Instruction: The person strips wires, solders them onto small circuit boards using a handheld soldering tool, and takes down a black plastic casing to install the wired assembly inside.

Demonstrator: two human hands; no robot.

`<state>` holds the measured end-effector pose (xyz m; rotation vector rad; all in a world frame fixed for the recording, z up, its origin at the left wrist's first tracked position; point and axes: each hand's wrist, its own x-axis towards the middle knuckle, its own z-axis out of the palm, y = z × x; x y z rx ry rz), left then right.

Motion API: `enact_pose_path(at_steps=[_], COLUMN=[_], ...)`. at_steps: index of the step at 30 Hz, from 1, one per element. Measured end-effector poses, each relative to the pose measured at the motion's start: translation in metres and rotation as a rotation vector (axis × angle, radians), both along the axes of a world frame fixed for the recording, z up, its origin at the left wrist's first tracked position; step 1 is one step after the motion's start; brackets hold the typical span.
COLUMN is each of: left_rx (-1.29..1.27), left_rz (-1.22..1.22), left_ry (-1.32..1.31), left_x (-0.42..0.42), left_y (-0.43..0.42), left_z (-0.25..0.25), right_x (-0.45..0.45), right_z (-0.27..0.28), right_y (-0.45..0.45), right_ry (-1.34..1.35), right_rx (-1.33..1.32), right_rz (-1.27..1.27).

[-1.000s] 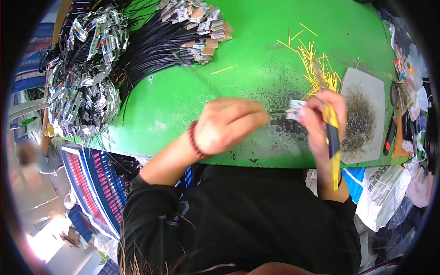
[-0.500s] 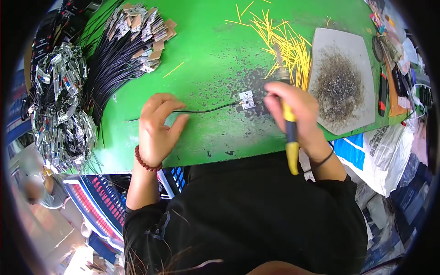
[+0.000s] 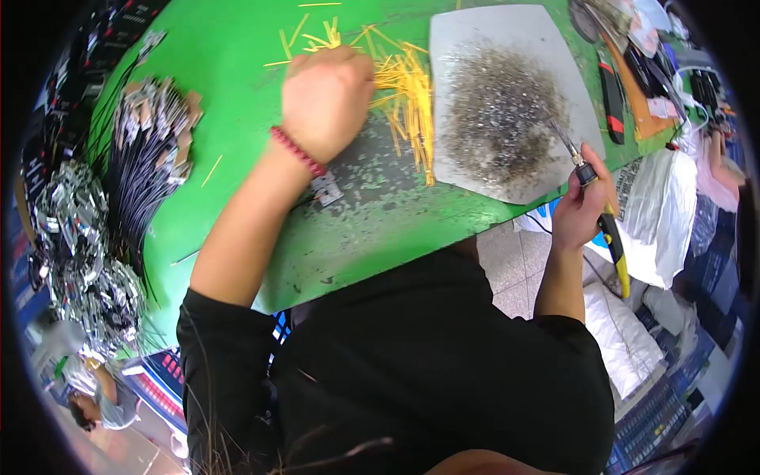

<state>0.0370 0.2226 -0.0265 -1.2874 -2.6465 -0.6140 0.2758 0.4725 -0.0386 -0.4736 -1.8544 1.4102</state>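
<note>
My left hand (image 3: 328,99), with a red bead bracelet at the wrist, reaches over the near-left end of a pile of yellow sticks (image 3: 412,103); its fingers are hidden behind the back of the hand. Just below that wrist lies a small white board (image 3: 325,190) on the green table, its black cable partly under my forearm. My right hand (image 3: 582,206) is closed round a soldering iron (image 3: 584,170), whose metal tip points up and left over the grey plate (image 3: 514,103) covered in dark specks. A yellow and black tool (image 3: 615,253) hangs from the same hand.
Bundles of black cables (image 3: 134,182) with white boards lie at the left, beside a heap of silvery parts (image 3: 87,261). A red and black cutter (image 3: 610,103) and other tools lie at the right. Another person (image 3: 107,396) is at the lower left.
My left hand has left the cable and moved up and right to the yellow sticks. My right hand has moved right, beside the grey plate. The view has shifted right.
</note>
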Motion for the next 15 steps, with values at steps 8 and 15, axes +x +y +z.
enact_pose_path(at_steps=[8, 15], left_rx=[-0.055, -0.043], left_rz=[-0.005, 0.106], left_ry=[0.062, -0.043], left_x=[-0.004, 0.006], left_y=[-0.044, -0.086], left_z=[0.022, 0.017], right_x=[-0.044, -0.047], right_z=[-0.003, -0.008], right_y=[0.039, 0.040], right_ry=[-0.025, -0.069], right_rx=[-0.087, 0.109], right_rz=[-0.074, -0.056])
